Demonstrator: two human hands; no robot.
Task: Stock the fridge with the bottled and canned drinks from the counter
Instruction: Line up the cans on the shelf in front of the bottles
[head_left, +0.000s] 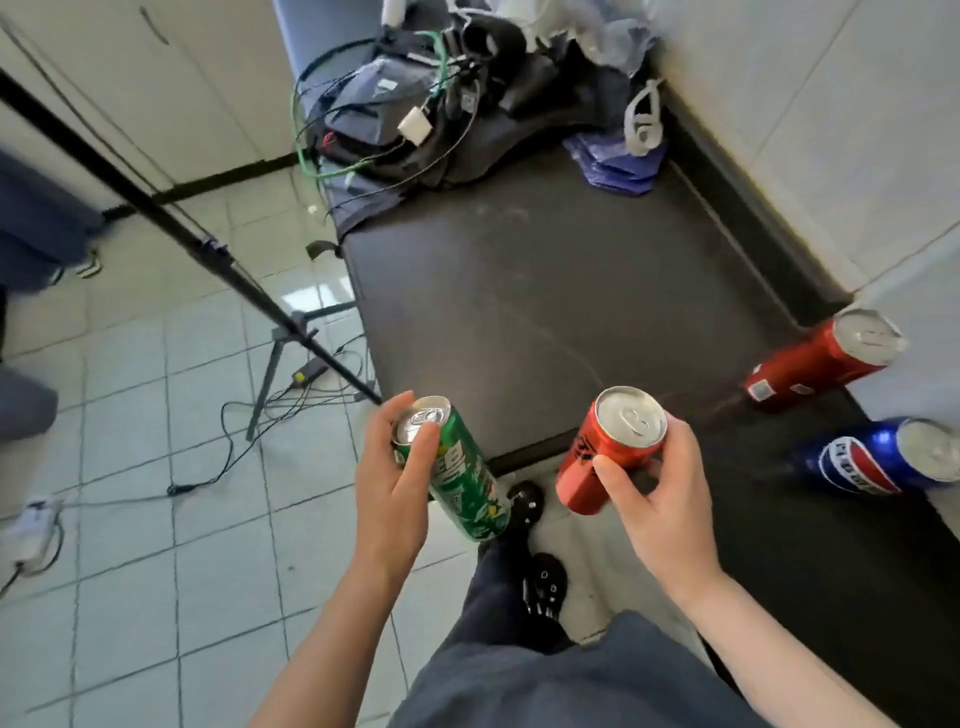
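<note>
Nearest the camera, dark trousers (545, 675) and a black shoe (543, 582) are being seen above the tiled floor (156, 519).

Just ahead, a green can (462, 483) is being gripped by the left hand (387, 493), with the fingers (397, 413) and thumb curled round its upper end. Its long axis is being held at a slant: the silver top is pointing up and to the left, the base down and to the right. It is being carried over the floor, just off the near corner of the table (545, 291).

A red can (597, 462) is being gripped by the right hand (660, 504), fingers (680, 436) wrapped behind it and the thumb pressed across its side. It is being slanted the other way, top up and to the right, base down and to the left, above the table's near edge.

Farther right, a blue can (872, 460) is being left standing on the table, top leaning toward the right edge in this wide view. Just beyond it and apart from it, a second red can (815, 364) is standing the same way beside the wall.

At the left, a black tripod (208, 249) is being seen on the floor among cables (228, 447). At the table's far end, dark bags (415, 114) and wires are being piled together.
</note>
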